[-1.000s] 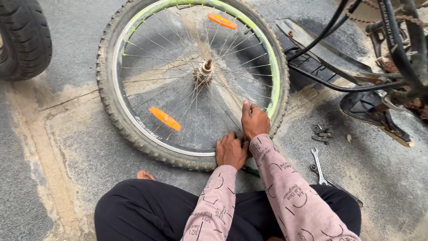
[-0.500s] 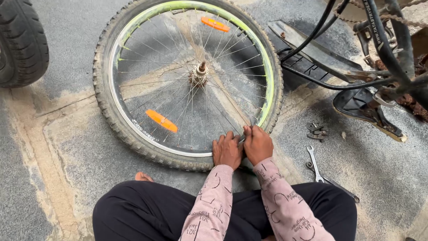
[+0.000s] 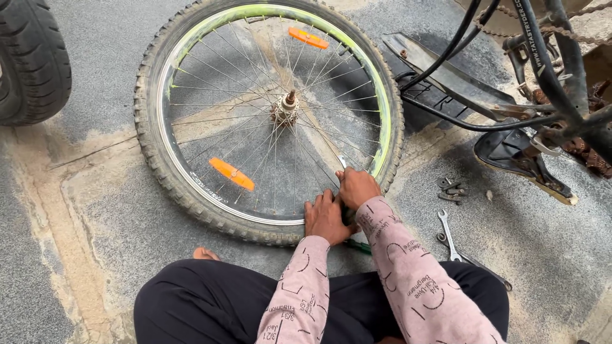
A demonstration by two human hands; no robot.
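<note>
Your sleeves (image 3: 408, 280) are long and pale pink, covered with small dark printed lettering and thin black curved lines. They reach down to your wrists, where the cuffs sit snug. Your trousers (image 3: 204, 306) are plain black, loose and creased at the knees. Your left hand (image 3: 326, 220) and right hand (image 3: 357, 186) are bare, without gloves, rings or watch.

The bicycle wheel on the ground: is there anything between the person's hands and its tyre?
Nothing visible. The left hand and the right hand both rest directly on the near edge of the bicycle wheel, at its tyre and rim. The spanner lies apart on the right.
</note>
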